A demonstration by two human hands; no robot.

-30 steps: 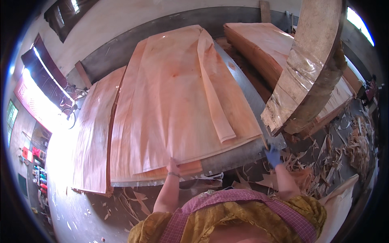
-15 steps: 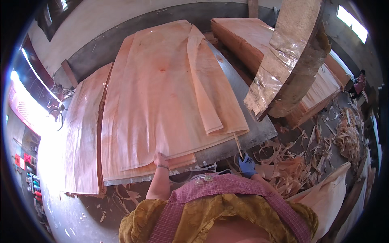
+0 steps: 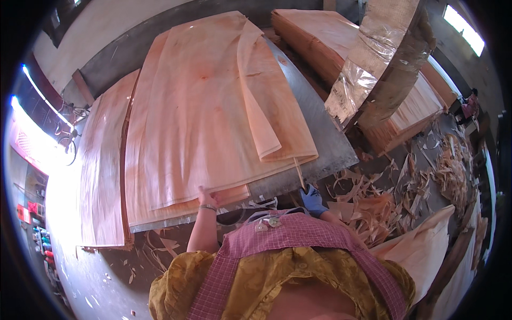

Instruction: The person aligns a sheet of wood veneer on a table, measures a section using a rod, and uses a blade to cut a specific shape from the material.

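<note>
A large, thin wood veneer sheet (image 3: 186, 106) lies over other sheets on a grey metal-topped table (image 3: 330, 154). Its right side has a long folded-over flap (image 3: 253, 101). My bare left hand (image 3: 208, 199) grips the near edge of the sheet, thumb on top and some fingers hidden. To the right, my right hand (image 3: 313, 201), in a blue glove, is closed on a thin pale stick (image 3: 299, 172) with a dark end. The stick's far tip meets the near right corner of the veneer.
More veneer lies stacked at the left (image 3: 101, 170) and at the far right (image 3: 314, 37). A plastic-wrapped wooden post (image 3: 368, 64) rises at the right. Veneer scraps (image 3: 373, 218) litter the floor there. A bicycle (image 3: 69, 144) stands at the far left.
The whole scene has shifted slightly up and left in view. My left thumb now stands out more over the sheet's edge. My right hand keeps the stick at the corner.
</note>
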